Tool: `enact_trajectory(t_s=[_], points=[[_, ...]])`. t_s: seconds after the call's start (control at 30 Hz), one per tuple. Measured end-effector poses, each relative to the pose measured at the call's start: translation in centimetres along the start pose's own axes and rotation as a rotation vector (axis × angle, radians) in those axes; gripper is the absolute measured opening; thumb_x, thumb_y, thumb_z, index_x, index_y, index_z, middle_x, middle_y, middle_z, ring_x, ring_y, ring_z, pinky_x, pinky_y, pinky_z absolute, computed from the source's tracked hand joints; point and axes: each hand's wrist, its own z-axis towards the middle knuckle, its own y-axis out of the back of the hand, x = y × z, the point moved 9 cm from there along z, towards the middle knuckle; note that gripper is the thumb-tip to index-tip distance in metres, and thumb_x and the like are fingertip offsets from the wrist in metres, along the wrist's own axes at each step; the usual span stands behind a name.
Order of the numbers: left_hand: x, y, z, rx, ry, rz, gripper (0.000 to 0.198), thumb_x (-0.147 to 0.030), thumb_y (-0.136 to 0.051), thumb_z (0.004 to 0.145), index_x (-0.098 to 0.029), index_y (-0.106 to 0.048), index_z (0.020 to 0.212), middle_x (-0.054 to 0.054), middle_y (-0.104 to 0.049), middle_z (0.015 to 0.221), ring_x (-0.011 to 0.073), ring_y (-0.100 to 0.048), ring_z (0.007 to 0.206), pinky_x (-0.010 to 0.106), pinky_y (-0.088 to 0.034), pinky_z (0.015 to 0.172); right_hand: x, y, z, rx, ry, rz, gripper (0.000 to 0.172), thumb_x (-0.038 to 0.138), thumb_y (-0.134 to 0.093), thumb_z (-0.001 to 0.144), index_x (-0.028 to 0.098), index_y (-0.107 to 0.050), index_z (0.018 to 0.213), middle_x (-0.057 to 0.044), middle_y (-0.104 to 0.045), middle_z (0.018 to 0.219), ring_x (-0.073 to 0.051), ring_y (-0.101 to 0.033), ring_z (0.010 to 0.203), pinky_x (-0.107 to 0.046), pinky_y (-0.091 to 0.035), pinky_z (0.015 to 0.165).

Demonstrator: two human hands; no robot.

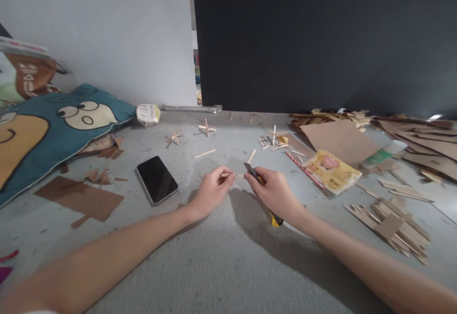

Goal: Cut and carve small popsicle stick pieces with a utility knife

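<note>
My left hand [213, 189] is closed in a pinch on a thin wooden stick [227, 175], just left of the middle of the view. Facing it, my right hand [273, 190] grips a yellow and black utility knife [276, 219], its dark blade end pointing up and left. A short bit of pale stick [240, 176] shows between the two hands, by the right fingertips. Beyond the hands lie two loose sticks, one to the left [204, 154] and one nearer the knife. Star-shaped pieces of crossed sticks [207, 127] stand farther back.
A black phone [157, 179] lies left of my hands, beside brown cardboard [80, 198] and a blue cartoon pillow [71, 128]. At right are a yellow packet [332, 171], a red striped straw [305, 172], a glue tube [383, 154] and a bundle of wooden sticks [392, 228]. A dark panel stands behind.
</note>
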Motion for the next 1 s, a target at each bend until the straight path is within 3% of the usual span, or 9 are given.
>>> enact_trajectory(t_s=[0.17, 0.4, 0.47, 0.53, 0.6, 0.7, 0.77, 0.87, 1.0], points=[[-0.1, -0.2, 0.4, 0.045, 0.011, -0.221, 0.053, -0.067, -0.079, 0.079, -0.017, -0.065, 0.090, -0.003, -0.056, 0.065, 0.0108, -0.048, 0.058, 0.026, -0.039, 0.059, 0.3, -1.2, -0.8, 0.050, -0.062, 0.225, 0.049, 0.057, -0.055, 0.099, 0.025, -0.044, 0.063, 0.005, -0.048, 0.045, -0.011, -0.043, 0.042, -0.024, -0.033, 0.046], [0.5, -0.2, 0.9, 0.008, 0.012, -0.323, 0.054, -0.068, -0.082, 0.075, -0.017, -0.063, 0.082, 0.005, -0.068, 0.089, 0.0149, -0.061, 0.076, 0.031, -0.051, 0.074, 1.6, -0.3, -0.9, 0.038, 0.019, 0.219, 0.046, 0.055, -0.051, 0.103, 0.024, -0.050, 0.068, 0.005, -0.051, 0.049, -0.011, -0.046, 0.043, -0.023, -0.037, 0.047], [1.1, -0.6, 0.9, 0.029, 0.071, -0.422, 0.056, -0.071, -0.075, 0.081, -0.019, -0.055, 0.090, 0.007, -0.070, 0.094, 0.0167, -0.067, 0.077, 0.035, -0.055, 0.079, 1.8, 0.6, -0.8, -0.013, 0.108, 0.153, 0.041, 0.051, -0.045, 0.107, 0.022, -0.060, 0.082, 0.002, -0.060, 0.059, -0.012, -0.054, 0.050, -0.023, -0.042, 0.052], [1.6, -1.2, 0.8, 0.083, 0.111, -0.473, 0.055, -0.072, -0.067, 0.088, -0.021, -0.047, 0.093, 0.003, -0.067, 0.087, 0.0158, -0.066, 0.068, 0.035, -0.055, 0.072, 2.2, 1.0, -0.7, -0.060, 0.263, 0.029, 0.037, 0.045, -0.040, 0.110, 0.021, -0.067, 0.100, -0.003, -0.070, 0.077, -0.015, -0.064, 0.064, -0.024, -0.049, 0.062], [1.7, -1.5, 0.7, 0.120, 0.113, -0.444, 0.053, -0.071, -0.062, 0.092, -0.022, -0.043, 0.091, -0.003, -0.059, 0.073, 0.0125, -0.058, 0.057, 0.030, -0.050, 0.061, 2.6, 0.6, -0.8, -0.058, 0.438, -0.129, 0.038, 0.040, -0.036, 0.112, 0.021, -0.068, 0.106, -0.009, -0.074, 0.091, -0.018, -0.069, 0.077, -0.027, -0.052, 0.071], [1.8, -1.7, 0.5, 0.146, 0.087, -0.333, 0.049, -0.069, -0.058, 0.096, -0.021, -0.047, 0.090, -0.009, -0.041, 0.062, 0.0096, -0.043, 0.052, 0.026, -0.038, 0.054, 2.2, -0.7, -0.7, -0.005, 0.598, -0.300, 0.039, 0.037, -0.030, 0.113, 0.021, -0.066, 0.114, -0.010, -0.072, 0.093, -0.021, -0.070, 0.082, -0.029, -0.054, 0.074], [1.5, -1.9, 0.4, 0.162, 0.063, -0.282, 0.049, -0.068, -0.054, 0.097, -0.021, -0.049, 0.086, -0.009, -0.033, 0.062, 0.0097, -0.037, 0.053, 0.026, -0.035, 0.053, 2.0, -1.3, -0.5, 0.029, 0.653, -0.337, 0.038, 0.036, -0.029, 0.113, 0.020, -0.063, 0.121, -0.011, -0.070, 0.096, -0.023, -0.069, 0.086, -0.032, -0.056, 0.076], [1.1, -2.4, 0.0, 0.208, 0.055, -0.209, 0.048, -0.066, -0.049, 0.100, -0.022, -0.045, 0.081, -0.005, -0.038, 0.068, 0.0109, -0.043, 0.058, 0.028, -0.038, 0.058, 1.9, -1.7, -0.7, 0.046, 0.710, -0.356, 0.035, 0.031, -0.032, 0.113, 0.019, -0.064, 0.120, -0.011, -0.069, 0.095, -0.023, -0.067, 0.085, -0.034, -0.055, 0.075], [0.8, -2.7, -0.6, 0.259, 0.079, -0.138, 0.047, -0.066, -0.045, 0.102, -0.022, -0.045, 0.085, -0.005, -0.040, 0.071, 0.0107, -0.042, 0.058, 0.028, -0.035, 0.058, 1.9, -1.0, -1.0, -0.042, 0.732, -0.318, 0.032, 0.022, -0.038, 0.111, 0.019, -0.070, 0.115, -0.010, -0.070, 0.090, -0.022, -0.064, 0.082, -0.033, -0.053, 0.075]])
